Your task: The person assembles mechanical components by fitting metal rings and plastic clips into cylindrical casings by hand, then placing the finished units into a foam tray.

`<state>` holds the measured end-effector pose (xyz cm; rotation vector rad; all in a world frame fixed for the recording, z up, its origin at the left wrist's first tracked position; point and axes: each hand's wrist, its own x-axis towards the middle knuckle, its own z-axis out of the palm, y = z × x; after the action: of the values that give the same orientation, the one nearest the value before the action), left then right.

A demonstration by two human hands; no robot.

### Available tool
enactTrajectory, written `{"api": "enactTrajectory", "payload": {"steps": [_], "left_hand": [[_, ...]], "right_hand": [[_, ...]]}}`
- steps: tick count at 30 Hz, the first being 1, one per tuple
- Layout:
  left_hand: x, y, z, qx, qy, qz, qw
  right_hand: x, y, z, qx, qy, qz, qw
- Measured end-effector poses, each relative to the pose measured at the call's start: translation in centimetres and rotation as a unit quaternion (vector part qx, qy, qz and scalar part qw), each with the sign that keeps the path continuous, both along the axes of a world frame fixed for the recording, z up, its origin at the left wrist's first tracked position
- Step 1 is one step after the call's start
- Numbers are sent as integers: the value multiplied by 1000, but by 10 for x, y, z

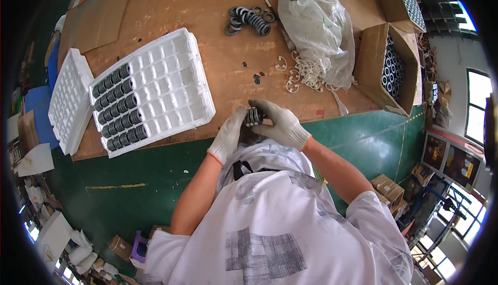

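Note:
Both my hands wear white gloves and meet at the table's front edge. Between them is a short stack of dark grey rings [252, 117]. My right hand [277, 121] wraps its fingers round the stack from the right. My left hand [231, 132] closes on it from the left, its fingertips partly hidden. To the left lies a white foam tray [181, 72], with rows of dark rings [123, 107] filling the slots of its left part. Farther off on the table is a loose pile of grey rings [249, 19].
A second white foam tray [70, 103] leans left of the first. White C-shaped clips [309, 73] spill beside a translucent plastic sack [316, 25]. Cardboard boxes of ringed parts [386, 72] stand at the right. A pen [267, 2] and small black bits [257, 78] lie on the brown table [218, 77].

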<state>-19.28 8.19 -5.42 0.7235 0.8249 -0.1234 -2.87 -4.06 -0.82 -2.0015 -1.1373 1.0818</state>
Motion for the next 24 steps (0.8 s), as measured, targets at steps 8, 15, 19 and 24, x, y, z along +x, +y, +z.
{"api": "enactTrajectory", "payload": {"steps": [8,15,19,24], "left_hand": [[-20,11,58,130,-30,-48,990],[-24,7,44,101,-64,-47,992],[-1,4,70,148,-16,-63,987],[32,-15,87,128,-73,-23,989]], "right_hand": [[-15,-6,41,42,150,-33,987],[-7,-12,48,64,139,-10,988],[11,-19,49,58,112,-12,992],[45,-40,43,75,127,-35,988]]}}
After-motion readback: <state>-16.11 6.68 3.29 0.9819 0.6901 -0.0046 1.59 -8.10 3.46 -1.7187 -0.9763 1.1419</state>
